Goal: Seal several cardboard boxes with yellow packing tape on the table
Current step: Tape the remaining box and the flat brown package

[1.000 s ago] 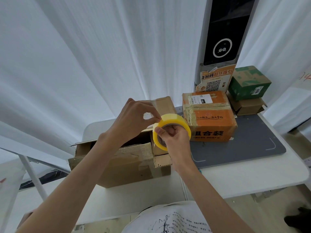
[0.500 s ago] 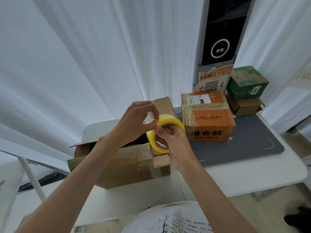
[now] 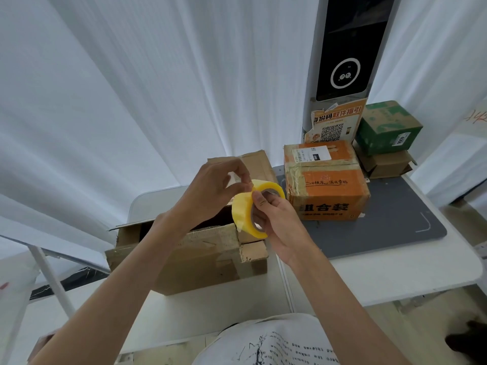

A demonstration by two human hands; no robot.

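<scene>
The right hand (image 3: 279,219) holds the yellow tape roll (image 3: 254,206) through its core, above the open brown box (image 3: 189,254) near on the table (image 3: 395,270). The left hand (image 3: 210,191) pinches the roll's top rim, probably the tape end, so the tape should pull left along the box's long axis.

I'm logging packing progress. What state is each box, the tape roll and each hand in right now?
open brown box: flaps up, unsealed
orange box: closed, taped, labelled
green box: closed, stacked on small brown box
yellow tape roll: held above the open box
right hand: grips the roll through its core
left hand: pinches at the roll's outer edge
</scene>
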